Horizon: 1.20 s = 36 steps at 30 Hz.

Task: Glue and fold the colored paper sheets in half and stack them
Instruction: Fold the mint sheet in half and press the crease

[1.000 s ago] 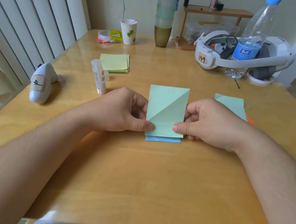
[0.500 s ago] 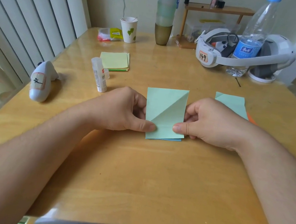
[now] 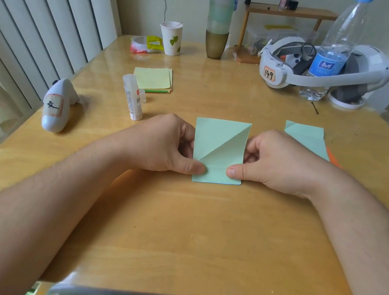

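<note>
Pale green folded paper [image 3: 219, 151] lies flat on the wooden table [image 3: 175, 233], mid-table, between both hands. It carries a diagonal crease and a short horizontal crease near its near edge. Left hand [image 3: 166, 143] and right hand [image 3: 277, 162] each pinch a side of the sheet: thumbs pressed on top near the near corners, fingers curled in along the side edges (whether fingertips slip under the paper, cannot tell). Thumbs sit low and close together, likely to pin the layers so the edges line up while the glue takes and the fold sets. A thin blue line shows along the near right edge, maybe a second sheet underneath, too slim to be sure.

Right of the right hand, near it, another pale green folded piece [image 3: 307, 139] rests over an orange sheet [image 3: 333, 159], probably the finished stack, kept within reach. Left and farther off, a glue stick [image 3: 132, 97] stands upright, its cap [image 3: 142, 95] just beside it, left open for the next sheet, I'd guess. Behind it a pile of yellow sheets [image 3: 153, 81] waits, with green peeking from below.

Judgement: pressing step of one fold; stacking to the right comes next.
</note>
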Each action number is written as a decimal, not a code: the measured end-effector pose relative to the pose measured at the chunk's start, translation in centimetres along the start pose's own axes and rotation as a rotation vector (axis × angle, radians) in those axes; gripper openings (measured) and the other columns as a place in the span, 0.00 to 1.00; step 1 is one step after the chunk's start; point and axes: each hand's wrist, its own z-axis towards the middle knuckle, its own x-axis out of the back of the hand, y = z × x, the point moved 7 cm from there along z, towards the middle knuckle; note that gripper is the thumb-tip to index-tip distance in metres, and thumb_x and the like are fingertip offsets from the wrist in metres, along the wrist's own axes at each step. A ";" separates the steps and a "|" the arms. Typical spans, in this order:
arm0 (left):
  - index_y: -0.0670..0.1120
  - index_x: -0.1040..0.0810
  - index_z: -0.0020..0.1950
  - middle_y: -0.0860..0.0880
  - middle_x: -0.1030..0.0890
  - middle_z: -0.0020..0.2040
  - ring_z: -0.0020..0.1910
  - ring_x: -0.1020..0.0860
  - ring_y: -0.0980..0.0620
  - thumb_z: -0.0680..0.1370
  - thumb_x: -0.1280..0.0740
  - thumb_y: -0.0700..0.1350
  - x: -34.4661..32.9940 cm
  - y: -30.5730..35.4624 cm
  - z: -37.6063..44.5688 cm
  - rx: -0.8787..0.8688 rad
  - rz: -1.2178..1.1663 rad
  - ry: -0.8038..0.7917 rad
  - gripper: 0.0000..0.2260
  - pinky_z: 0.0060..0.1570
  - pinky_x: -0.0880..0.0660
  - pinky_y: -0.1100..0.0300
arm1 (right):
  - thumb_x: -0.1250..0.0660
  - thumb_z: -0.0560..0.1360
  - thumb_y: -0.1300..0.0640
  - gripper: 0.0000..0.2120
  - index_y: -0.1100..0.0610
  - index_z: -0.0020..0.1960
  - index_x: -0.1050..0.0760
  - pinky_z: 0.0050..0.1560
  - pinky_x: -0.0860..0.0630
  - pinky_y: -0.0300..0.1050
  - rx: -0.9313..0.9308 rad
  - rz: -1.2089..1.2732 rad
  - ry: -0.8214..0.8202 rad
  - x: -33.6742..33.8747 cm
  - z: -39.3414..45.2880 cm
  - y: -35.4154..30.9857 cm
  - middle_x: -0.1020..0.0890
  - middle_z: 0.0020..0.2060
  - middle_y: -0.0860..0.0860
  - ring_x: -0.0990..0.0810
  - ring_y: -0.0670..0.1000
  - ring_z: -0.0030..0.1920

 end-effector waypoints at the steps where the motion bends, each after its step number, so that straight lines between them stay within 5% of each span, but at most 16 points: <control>1: 0.50 0.15 0.44 0.55 0.14 0.38 0.35 0.19 0.58 0.72 0.19 0.51 0.0 0.0 0.0 -0.002 0.001 0.003 0.08 0.44 0.19 0.51 | 0.20 0.73 0.53 0.07 0.54 0.41 0.15 0.30 0.30 0.30 0.004 0.001 -0.005 -0.1 0.0 -0.1 0.17 0.29 0.41 0.24 0.37 0.29; 19: 0.49 0.17 0.40 0.57 0.16 0.34 0.32 0.22 0.59 0.70 0.19 0.51 0.1 0.3 0.0 -0.001 0.084 0.039 0.10 0.37 0.23 0.59 | 0.19 0.71 0.52 0.06 0.51 0.42 0.15 0.37 0.27 0.39 0.014 -0.042 -0.005 -0.2 -0.1 -0.4 0.15 0.32 0.41 0.21 0.37 0.31; 31: 0.56 0.19 0.40 0.61 0.19 0.34 0.33 0.24 0.61 0.65 0.16 0.59 0.0 0.6 0.1 -0.039 0.131 0.068 0.15 0.32 0.31 0.69 | 0.18 0.70 0.52 0.07 0.51 0.40 0.15 0.30 0.31 0.31 0.013 -0.075 -0.001 -0.2 0.1 -0.2 0.17 0.29 0.39 0.22 0.36 0.29; 36: 0.51 0.21 0.42 0.55 0.22 0.45 0.43 0.22 0.54 0.60 0.18 0.67 0.4 0.2 0.4 -0.093 0.218 0.141 0.25 0.42 0.23 0.55 | 0.18 0.70 0.51 0.08 0.50 0.39 0.17 0.28 0.33 0.29 0.016 -0.087 0.001 -0.2 0.2 -0.1 0.18 0.29 0.38 0.22 0.36 0.29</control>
